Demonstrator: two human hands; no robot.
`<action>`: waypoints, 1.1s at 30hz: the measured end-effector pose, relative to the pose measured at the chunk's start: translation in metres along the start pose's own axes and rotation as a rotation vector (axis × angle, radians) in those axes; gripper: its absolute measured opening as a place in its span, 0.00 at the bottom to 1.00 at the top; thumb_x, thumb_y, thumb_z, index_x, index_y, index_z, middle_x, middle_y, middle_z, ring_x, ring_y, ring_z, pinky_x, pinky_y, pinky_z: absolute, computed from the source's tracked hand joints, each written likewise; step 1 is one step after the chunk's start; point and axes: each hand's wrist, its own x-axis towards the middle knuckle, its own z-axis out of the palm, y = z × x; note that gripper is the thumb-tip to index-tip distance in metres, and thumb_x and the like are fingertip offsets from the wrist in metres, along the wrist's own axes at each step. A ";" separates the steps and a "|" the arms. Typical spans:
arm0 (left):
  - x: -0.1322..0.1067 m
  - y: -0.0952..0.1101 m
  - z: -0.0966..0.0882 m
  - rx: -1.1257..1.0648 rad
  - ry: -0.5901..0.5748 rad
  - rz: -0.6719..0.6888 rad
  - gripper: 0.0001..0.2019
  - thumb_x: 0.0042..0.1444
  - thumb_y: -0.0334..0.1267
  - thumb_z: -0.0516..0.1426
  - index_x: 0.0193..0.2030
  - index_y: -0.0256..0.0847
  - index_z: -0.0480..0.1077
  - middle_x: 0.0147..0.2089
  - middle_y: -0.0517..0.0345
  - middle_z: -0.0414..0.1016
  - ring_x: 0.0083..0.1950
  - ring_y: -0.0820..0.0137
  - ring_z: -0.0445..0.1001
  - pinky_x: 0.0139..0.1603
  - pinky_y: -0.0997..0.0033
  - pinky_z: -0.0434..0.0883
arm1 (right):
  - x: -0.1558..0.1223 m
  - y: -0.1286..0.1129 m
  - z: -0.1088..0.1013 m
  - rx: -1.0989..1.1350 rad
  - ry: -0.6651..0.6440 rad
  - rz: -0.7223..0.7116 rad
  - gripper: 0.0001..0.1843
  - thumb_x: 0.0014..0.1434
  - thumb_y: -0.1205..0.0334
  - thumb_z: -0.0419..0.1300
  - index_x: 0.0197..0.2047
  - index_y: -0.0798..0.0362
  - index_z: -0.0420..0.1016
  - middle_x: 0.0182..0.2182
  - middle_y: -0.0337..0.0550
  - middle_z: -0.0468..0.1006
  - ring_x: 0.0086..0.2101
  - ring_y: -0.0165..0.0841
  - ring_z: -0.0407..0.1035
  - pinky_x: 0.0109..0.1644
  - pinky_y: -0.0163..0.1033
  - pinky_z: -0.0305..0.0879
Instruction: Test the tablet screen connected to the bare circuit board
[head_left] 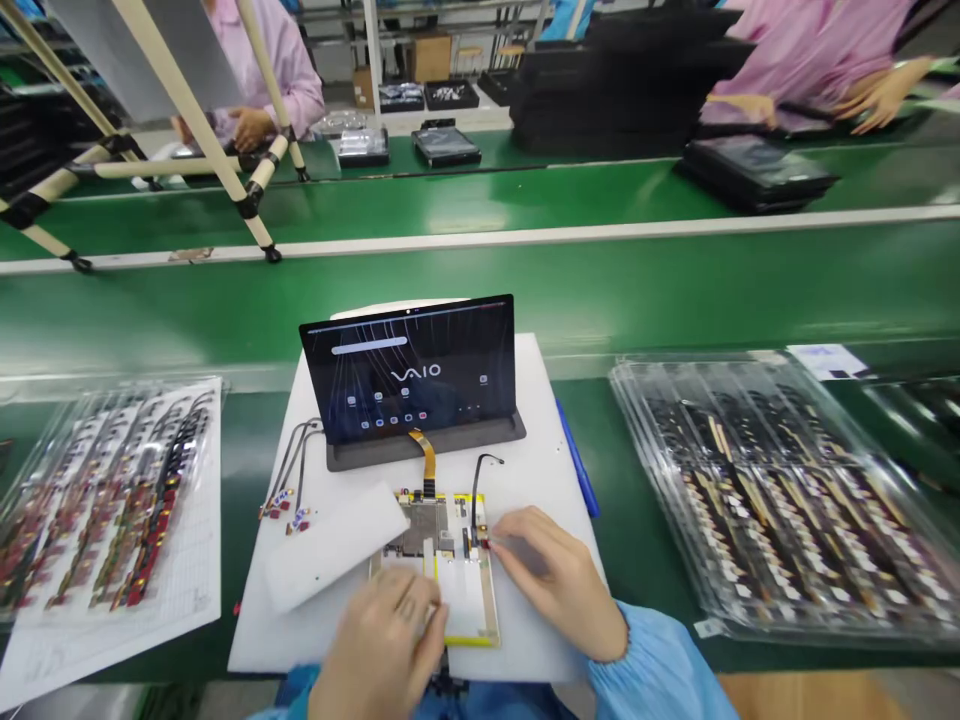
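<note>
On the counter [637,530], a lit tablet [409,375] reading VAIO stands tilted on a white mat [544,440], with a ribbon [428,462] running from its foot to a yellow-edged panel [465,600]. The right hand [555,580] has its fingers [517,522] at the panel's right edge, just beside a black cable [475,490]; the left hand [386,630], blurred, is over the lower left. A white block [337,548] overlaps the panel's left side, a blue tool [577,462] lies along the mat's right edge, and trays [666,490] of parts [780,490] flank the mat

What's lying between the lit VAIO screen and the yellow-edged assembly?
Head view: the dark stand base, then white mat. An orange ribbon cable crosses both toward the yellow-edged assembly; a thin black cable also bends into the gap.
</note>
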 end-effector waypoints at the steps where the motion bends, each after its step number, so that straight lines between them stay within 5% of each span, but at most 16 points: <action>1: 0.008 0.003 0.006 0.030 -0.020 -0.015 0.09 0.57 0.28 0.46 0.29 0.43 0.62 0.23 0.60 0.68 0.23 0.71 0.70 0.22 0.74 0.68 | -0.003 -0.001 0.001 0.012 -0.012 0.012 0.04 0.63 0.69 0.49 0.38 0.52 0.63 0.30 0.40 0.70 0.32 0.30 0.67 0.32 0.35 0.68; 9: 0.036 0.010 0.052 0.376 -0.066 -0.157 0.07 0.50 0.26 0.50 0.24 0.41 0.62 0.21 0.58 0.67 0.23 0.65 0.70 0.23 0.66 0.67 | -0.010 0.004 0.007 0.023 -0.027 0.022 0.05 0.63 0.66 0.52 0.42 0.53 0.67 0.33 0.42 0.70 0.34 0.31 0.65 0.35 0.38 0.69; 17: 0.036 0.020 0.057 0.376 -0.100 -0.194 0.09 0.49 0.23 0.48 0.25 0.40 0.62 0.24 0.55 0.66 0.26 0.63 0.68 0.28 0.64 0.66 | -0.009 0.005 0.008 0.050 0.013 0.036 0.07 0.62 0.68 0.52 0.41 0.52 0.69 0.32 0.41 0.70 0.33 0.31 0.65 0.34 0.37 0.69; 25: 0.020 0.005 0.051 0.130 -0.151 -0.202 0.10 0.58 0.28 0.46 0.28 0.42 0.61 0.26 0.59 0.65 0.29 0.68 0.67 0.30 0.69 0.67 | -0.013 0.008 0.008 0.029 0.016 0.024 0.06 0.62 0.70 0.52 0.42 0.54 0.69 0.33 0.42 0.71 0.34 0.31 0.63 0.35 0.38 0.68; 33: 0.017 0.000 0.044 -0.003 -0.083 -0.143 0.11 0.61 0.30 0.45 0.32 0.41 0.64 0.26 0.59 0.66 0.28 0.69 0.66 0.29 0.71 0.67 | -0.012 0.007 0.007 0.042 0.030 0.006 0.06 0.62 0.72 0.53 0.42 0.56 0.68 0.32 0.42 0.70 0.34 0.30 0.63 0.36 0.37 0.67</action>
